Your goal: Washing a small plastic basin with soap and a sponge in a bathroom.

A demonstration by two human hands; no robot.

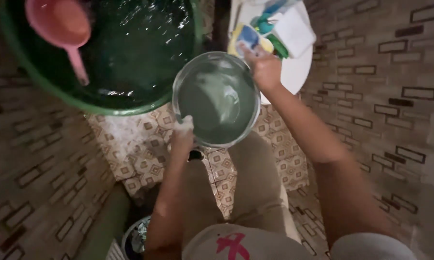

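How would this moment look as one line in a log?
left hand: grips metal bowl rim | right hand: on far rim | green tub: water, pink scoop

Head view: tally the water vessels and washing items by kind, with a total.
Green tub of water: 1
Pink dipper in the tub: 1
Metal bowl, held at its rim by the left hand and the right hand: 1
Yellow sponge by the right hand: 1
White block on the white stand: 1
Total: 5, stand not counted
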